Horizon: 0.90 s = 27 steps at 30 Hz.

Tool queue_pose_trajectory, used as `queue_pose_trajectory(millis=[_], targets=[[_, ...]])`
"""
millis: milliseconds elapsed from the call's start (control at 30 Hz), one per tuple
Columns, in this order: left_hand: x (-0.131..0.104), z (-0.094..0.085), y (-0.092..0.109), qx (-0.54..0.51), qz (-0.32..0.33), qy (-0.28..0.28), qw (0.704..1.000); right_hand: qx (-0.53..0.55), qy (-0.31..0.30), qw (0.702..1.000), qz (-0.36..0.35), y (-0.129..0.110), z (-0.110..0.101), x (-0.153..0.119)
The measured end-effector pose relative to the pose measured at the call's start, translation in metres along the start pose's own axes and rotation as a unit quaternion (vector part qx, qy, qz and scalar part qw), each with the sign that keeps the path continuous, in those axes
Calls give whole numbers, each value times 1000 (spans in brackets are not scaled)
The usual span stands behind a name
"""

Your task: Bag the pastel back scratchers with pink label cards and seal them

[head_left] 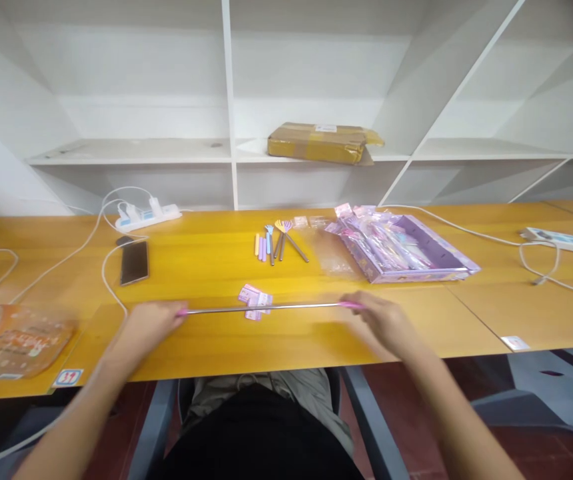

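A thin metal rod [266,307] with pink ends stretches level between my hands above the table's front part. My left hand [154,327] is closed round its left pink end, and my right hand [379,320] grips the pink end on the right. Behind the rod lie small pink and purple cards [255,299], partly crossed by it. Farther back are several small hand-shaped items with dark rods [286,240], beside yellow, purple and blue sticks [262,247]. A purple tray [426,273] at the right holds several clear-wrapped items [386,243].
A phone [134,262] and a white power strip [149,217] with cables lie at the left, near an orange-printed plastic bag [21,340]. Another power strip [566,241] is at the far right. A taped cardboard box [316,142] rests on the shelf [141,150].
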<state>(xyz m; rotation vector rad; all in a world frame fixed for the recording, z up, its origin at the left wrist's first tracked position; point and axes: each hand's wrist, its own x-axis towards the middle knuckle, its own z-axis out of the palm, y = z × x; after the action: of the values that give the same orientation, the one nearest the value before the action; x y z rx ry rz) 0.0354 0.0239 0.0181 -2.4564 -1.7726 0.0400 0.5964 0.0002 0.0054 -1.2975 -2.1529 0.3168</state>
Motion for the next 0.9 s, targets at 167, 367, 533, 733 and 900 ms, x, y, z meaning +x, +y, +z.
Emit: queue_pose_trajectory(millis=[167, 367, 533, 733, 900], targets=[[-36, 15, -63, -37, 23, 2, 999, -21, 27, 985, 171, 73, -39, -62], [-42, 34, -38, -58, -7, 32, 998, 2, 59, 972, 228, 70, 1, -71], [-44, 37, -39, -46, -14, 68, 997, -7, 80, 968, 237, 66, 11, -71], [-47, 40, -41, -82, 11, 108, 991, -56, 112, 954, 271, 72, 10, -74], [-45, 38, -39, -118, 35, 118, 985, -107, 133, 944, 282, 71, 13, -70]])
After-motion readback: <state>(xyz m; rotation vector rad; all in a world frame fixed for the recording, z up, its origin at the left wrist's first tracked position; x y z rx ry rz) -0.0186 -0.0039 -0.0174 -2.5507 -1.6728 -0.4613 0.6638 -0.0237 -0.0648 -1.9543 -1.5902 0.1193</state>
